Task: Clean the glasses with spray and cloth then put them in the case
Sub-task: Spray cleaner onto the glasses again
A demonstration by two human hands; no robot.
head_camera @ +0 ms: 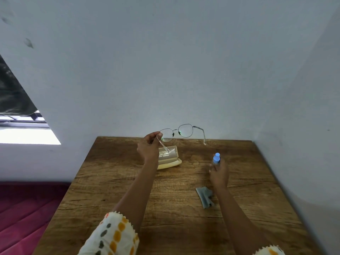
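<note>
Glasses [185,131]: thin dark metal frame, rounded clear lenses, both arms unfolded, with pale translucent ends. We see them held up in the air above the far edge of the surface [165,208], lenses roughly upright and facing the wall [184,70].

Left hand [149,146]: fingers curled, and thumb and fingertips pinch the frame at its left corner, where the arm joins. That arm slants down past the hand. The other arm hangs free on the right, touching nothing.

Right hand [219,172]: wrapped round a small spray bottle [216,158], lower than the glasses and to their right. Only the blue top shows above the fingers. The body is hidden in the grip, and we cannot tell whether a finger is on the nozzle.

Case [170,157]: cream-coloured and open on the surface directly below the glasses, with print inside the raised lid. The left hand and wrist cover its left end.

Cloth [205,196]: grey and crumpled, flat on the wood just beside the right forearm, nearer to us than the bottle and well apart from the case.

Surroundings: a wood-grain surface pushed into a corner of pale walls, a red bed [27,208] at lower left, a bright window [27,135] at left, and a white sleeve [114,234] with orange and grey spots.
</note>
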